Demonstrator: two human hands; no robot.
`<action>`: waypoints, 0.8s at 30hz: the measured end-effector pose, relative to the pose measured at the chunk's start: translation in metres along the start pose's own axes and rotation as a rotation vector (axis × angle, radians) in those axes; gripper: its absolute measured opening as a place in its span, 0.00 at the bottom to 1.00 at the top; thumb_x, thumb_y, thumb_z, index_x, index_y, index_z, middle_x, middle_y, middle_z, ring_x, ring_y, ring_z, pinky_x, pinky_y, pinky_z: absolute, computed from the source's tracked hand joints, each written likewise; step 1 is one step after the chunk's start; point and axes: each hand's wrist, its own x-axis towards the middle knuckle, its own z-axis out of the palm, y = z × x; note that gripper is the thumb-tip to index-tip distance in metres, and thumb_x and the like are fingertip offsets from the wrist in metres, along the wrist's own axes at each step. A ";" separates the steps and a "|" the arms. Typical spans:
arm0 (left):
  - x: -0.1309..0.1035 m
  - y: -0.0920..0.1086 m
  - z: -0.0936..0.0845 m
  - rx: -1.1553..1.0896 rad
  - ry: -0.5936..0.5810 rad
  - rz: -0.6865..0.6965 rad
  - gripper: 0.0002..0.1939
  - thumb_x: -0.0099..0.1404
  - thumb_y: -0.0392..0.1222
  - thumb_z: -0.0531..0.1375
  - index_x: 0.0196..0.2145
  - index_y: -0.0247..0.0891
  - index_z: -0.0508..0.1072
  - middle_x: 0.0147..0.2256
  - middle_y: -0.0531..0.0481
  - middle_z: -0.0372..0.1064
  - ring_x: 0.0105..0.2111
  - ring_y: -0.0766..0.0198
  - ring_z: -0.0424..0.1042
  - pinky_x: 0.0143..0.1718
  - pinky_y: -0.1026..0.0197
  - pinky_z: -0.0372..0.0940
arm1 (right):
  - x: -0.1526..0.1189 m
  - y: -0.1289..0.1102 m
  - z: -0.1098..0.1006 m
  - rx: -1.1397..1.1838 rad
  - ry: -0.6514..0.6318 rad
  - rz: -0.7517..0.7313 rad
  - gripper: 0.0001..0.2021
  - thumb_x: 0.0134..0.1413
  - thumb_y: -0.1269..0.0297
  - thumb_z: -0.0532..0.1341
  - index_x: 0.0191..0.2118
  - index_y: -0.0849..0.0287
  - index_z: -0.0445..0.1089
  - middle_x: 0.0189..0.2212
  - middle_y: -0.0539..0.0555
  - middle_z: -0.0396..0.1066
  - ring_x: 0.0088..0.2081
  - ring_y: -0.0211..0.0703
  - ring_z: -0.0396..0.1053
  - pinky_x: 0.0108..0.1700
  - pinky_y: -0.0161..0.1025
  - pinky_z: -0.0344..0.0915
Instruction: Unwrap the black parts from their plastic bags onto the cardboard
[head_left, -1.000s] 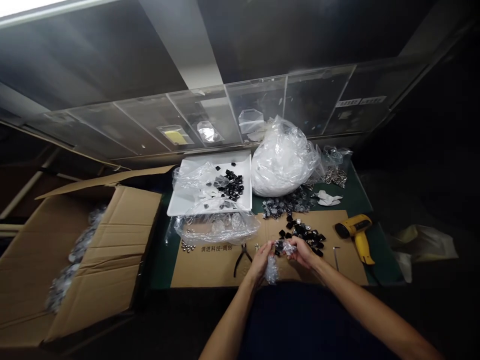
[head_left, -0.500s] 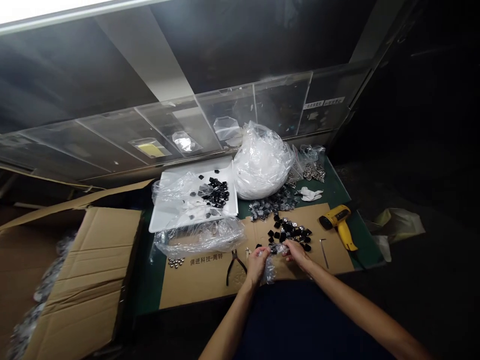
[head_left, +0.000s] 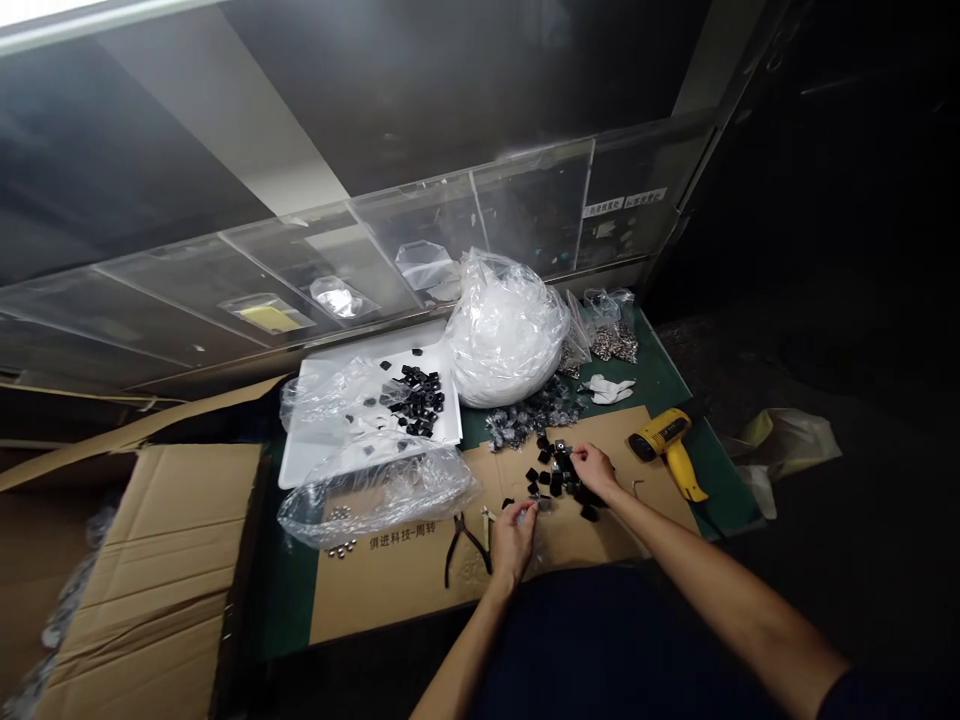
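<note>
My left hand (head_left: 516,535) is closed on a small clear plastic bag (head_left: 541,505), low over the cardboard sheet (head_left: 360,600). Farther right, my right hand (head_left: 594,468) reaches to the pile of black parts (head_left: 556,480); its fingers are pinched at a small part with a shiny face (head_left: 562,449). Whether that part is lifted off the pile cannot be made out. Behind the pile lie several small parts wrapped in plastic (head_left: 525,420). Pliers with black handles (head_left: 466,545) lie left of my left hand.
A white tray (head_left: 292,455) with black parts stands left of a big white plastic bag (head_left: 506,335). The yellow heat gun (head_left: 667,450) and a hex key (head_left: 637,490) lie right. An open cardboard box (head_left: 157,560) is at far left.
My hands have moved apart. My right hand has left the bag beside my left hand and gone up to the black parts. The view has shifted slightly.
</note>
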 end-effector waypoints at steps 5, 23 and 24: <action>-0.001 0.001 -0.006 0.091 0.065 0.057 0.11 0.59 0.49 0.63 0.33 0.40 0.80 0.35 0.44 0.75 0.39 0.53 0.71 0.46 0.56 0.62 | 0.037 -0.024 -0.002 -0.170 0.025 -0.075 0.14 0.55 0.65 0.57 0.47 0.55 0.70 0.41 0.56 0.74 0.42 0.49 0.71 0.41 0.39 0.63; 0.004 0.011 -0.024 -0.104 0.055 -0.226 0.18 0.52 0.49 0.66 0.20 0.40 0.61 0.25 0.51 0.72 0.27 0.62 0.68 0.29 0.64 0.58 | 0.068 -0.032 -0.005 -0.252 0.069 -0.172 0.10 0.59 0.64 0.57 0.43 0.56 0.73 0.45 0.59 0.72 0.42 0.48 0.71 0.43 0.40 0.64; 0.006 0.011 -0.023 -0.165 0.028 -0.219 0.18 0.50 0.47 0.68 0.20 0.40 0.61 0.30 0.49 0.75 0.30 0.61 0.70 0.31 0.64 0.59 | 0.062 -0.031 -0.008 -0.104 0.050 -0.144 0.09 0.57 0.65 0.58 0.41 0.57 0.73 0.44 0.58 0.73 0.41 0.47 0.71 0.41 0.39 0.65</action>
